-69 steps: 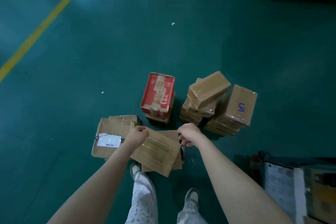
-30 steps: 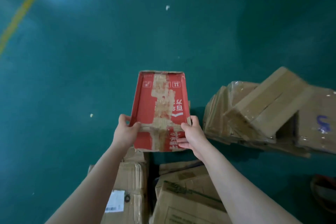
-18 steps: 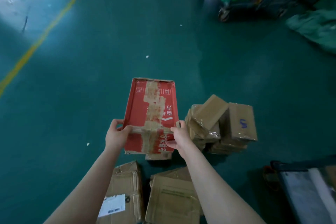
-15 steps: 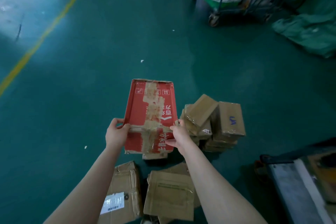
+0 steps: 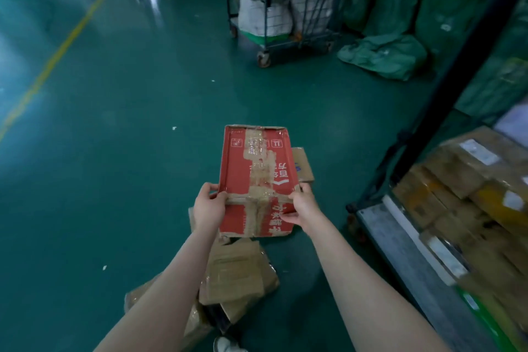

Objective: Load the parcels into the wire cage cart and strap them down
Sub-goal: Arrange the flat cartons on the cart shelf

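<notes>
Left of the cart (image 5: 400,243), above the green floor (image 5: 128,151), a red box (image 5: 257,174) is held up between both hands. The left hand (image 5: 210,206) grips its left edge, thumb on top, the other fingers hidden under the box. The right hand (image 5: 304,204) grips its right edge, thumb pressed on the near face. Brown boxes (image 5: 237,274) lie on the floor left of the cart, and parcels (image 5: 457,174) are stacked on it.

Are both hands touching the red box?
Touching. The head view shows the left hand and right hand gripping the red box at its sides, thumbs on its taped top.
</notes>
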Motion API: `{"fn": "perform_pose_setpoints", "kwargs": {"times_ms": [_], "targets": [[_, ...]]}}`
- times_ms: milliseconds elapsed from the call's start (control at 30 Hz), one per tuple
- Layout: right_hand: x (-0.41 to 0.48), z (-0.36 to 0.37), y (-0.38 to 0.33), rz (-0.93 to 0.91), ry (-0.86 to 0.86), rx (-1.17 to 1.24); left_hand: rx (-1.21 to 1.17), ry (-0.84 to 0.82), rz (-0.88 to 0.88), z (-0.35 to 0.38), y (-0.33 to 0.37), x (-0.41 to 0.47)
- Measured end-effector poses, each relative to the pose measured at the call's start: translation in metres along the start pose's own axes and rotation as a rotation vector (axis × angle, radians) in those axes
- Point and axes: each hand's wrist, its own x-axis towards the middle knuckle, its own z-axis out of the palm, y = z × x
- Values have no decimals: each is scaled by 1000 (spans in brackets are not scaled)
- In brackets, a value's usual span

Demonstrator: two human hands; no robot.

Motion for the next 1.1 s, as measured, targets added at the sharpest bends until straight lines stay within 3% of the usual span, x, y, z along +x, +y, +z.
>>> {"fn": "perform_pose_setpoints", "kwargs": {"times_ms": [233,500,800,1100], "targets": [[-58,-98,23,40,196,108,44,-241,8,61,15,-66],[-126,-182,48,-20,475,383,153,-562,186,137,43,-124],[-201,-219,91,-36,826,636,320,-913,343,193,48,-184],[-255,-246,158,-15,1029,791,424,-1147,287,226,24,-261]]}}
